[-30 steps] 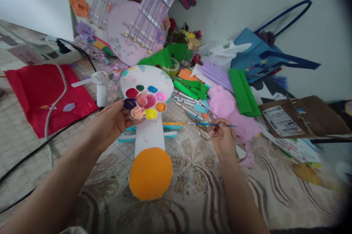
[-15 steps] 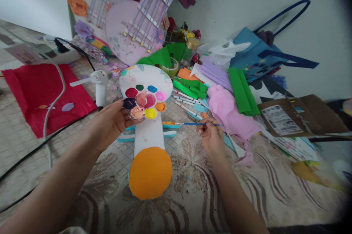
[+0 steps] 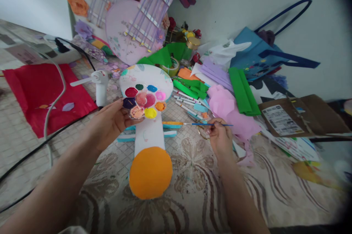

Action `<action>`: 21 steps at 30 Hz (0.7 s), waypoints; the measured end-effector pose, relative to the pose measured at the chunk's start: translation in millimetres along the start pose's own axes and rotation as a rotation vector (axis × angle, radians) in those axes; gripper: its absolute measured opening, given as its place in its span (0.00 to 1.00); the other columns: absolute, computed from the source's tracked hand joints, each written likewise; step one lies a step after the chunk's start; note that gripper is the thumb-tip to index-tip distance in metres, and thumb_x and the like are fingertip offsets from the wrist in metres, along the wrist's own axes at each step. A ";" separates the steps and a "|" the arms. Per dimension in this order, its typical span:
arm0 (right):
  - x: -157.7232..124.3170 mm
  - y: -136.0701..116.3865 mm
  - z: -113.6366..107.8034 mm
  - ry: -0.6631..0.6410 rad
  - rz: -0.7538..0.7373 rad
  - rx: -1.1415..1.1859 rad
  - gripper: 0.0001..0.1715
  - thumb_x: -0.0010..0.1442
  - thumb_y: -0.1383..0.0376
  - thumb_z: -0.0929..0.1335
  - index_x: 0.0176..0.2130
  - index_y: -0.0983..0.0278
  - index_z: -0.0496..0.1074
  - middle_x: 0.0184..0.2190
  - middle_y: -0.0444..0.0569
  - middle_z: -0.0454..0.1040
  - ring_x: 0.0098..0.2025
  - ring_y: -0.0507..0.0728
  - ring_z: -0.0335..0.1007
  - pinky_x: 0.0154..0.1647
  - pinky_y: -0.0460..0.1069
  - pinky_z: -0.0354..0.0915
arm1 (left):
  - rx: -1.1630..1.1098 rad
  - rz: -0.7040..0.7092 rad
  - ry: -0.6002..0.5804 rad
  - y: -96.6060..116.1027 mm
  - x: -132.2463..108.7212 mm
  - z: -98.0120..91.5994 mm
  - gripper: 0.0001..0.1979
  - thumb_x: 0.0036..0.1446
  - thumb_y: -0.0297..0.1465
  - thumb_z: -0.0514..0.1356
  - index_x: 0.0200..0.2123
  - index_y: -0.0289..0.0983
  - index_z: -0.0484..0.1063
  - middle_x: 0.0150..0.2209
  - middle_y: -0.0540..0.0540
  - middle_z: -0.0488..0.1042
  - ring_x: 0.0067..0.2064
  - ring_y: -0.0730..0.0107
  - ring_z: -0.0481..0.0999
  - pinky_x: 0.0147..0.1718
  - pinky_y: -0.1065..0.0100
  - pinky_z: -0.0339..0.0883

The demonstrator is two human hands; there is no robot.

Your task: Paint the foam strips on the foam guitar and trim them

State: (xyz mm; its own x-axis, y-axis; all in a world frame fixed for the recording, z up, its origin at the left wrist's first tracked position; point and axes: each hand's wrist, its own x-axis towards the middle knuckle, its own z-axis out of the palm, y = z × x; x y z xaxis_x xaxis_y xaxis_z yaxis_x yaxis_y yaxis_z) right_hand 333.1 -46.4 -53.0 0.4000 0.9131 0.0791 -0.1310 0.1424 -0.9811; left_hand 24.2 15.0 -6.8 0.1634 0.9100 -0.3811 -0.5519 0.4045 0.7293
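Left hand: the clear-rimmed palette [image 3: 145,106] is held at its left edge by the left hand [image 3: 111,121], the thumb and fingers closed on the rim.
Palette: it is held over the lower part of the white cutout's round head; 10 patches of paint are seen in it, among them red, green, blue, pink, yellow and orange.
Right hand: the paintbrush [image 3: 209,124] is pinched by its blue handle between the thumb and fingers of the right hand [image 3: 221,139], with little gap left in the grip.
Brush tip: it is pointed left and set at the outer end of the upper right strip [image 3: 172,123], whose top is coloured orange; whether contact is made cannot be told.
White cutout [image 3: 148,131]: it is laid on the patterned cloth [image 3: 189,177], between the 2 forearms; 2 strips are seen on each side of its stem, and its near end is covered by an orange disc [image 3: 150,172].
Beside the right hand: a gold loop [image 3: 202,133] is partly hidden; pink paper [image 3: 222,102] is heaped just beyond.
Left side: a white device [image 3: 101,89] is stood near a red sheet [image 3: 45,96].
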 end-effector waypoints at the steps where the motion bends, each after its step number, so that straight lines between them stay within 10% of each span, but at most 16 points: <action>1: 0.7 -1.0 -0.9 0.011 -0.013 0.001 0.06 0.53 0.65 0.66 0.25 0.62 0.71 0.17 0.41 0.65 0.20 0.49 0.59 0.21 0.45 0.55 | 0.000 0.002 0.000 -0.1 0.2 -0.4 0.19 0.66 0.26 0.44 0.39 0.29 0.75 0.32 0.39 0.81 0.32 0.64 0.81 0.31 0.62 0.79; 21: -0.2 2.4 1.8 -0.004 0.008 0.020 0.07 0.53 0.66 0.66 0.25 0.62 0.71 0.17 0.40 0.65 0.20 0.49 0.60 0.22 0.45 0.55 | -0.002 -0.007 0.025 0.1 0.9 1.8 0.19 0.66 0.25 0.43 0.37 0.29 0.74 0.31 0.40 0.81 0.32 0.64 0.81 0.30 0.62 0.79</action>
State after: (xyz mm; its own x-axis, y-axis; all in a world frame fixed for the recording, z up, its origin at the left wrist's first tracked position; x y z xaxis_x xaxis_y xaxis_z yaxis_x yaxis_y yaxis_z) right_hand 331.1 -45.6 -55.1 0.3956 0.9156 0.0720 -0.1524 0.1428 -0.9779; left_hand 25.8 16.1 -6.0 0.1472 0.9046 -0.4000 -0.5523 0.4107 0.7254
